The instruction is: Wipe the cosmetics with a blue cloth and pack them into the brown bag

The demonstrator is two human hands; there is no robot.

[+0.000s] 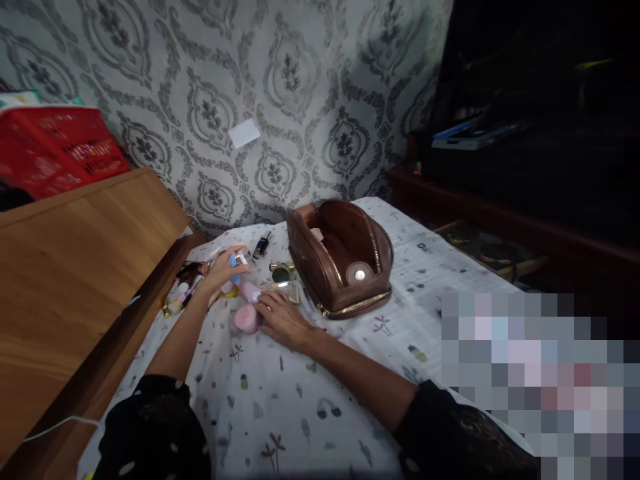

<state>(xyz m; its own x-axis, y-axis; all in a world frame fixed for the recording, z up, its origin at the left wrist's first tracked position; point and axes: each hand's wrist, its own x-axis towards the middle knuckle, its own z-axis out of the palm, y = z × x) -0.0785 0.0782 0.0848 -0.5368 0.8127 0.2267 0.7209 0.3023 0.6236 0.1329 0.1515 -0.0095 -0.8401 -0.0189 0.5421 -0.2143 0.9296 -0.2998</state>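
My left hand (223,272) has its fingers closed round a small clear bottle with blue on it (241,257), held just above the bed. My right hand (284,321) rests low over the sheet with curled fingers at the pale end of a pink tube (248,291). Close to its thumb lies a rounded pink item (246,319). Beyond the right fingers is a flat, clear-looking case (287,291), partly hidden by them. A dark round compact (281,274) and a black bottle (261,247) lie farther back. To the right stands a brown cosmetic bag (345,297), unzipped and gaping.
Several small cosmetics (180,293) are clustered left of my left forearm. A wooden board (75,247) borders the bed on the left, with a red basket (60,150) above it. The patterned wall (300,100) closes off the back; dark furniture (480,220) stands right.
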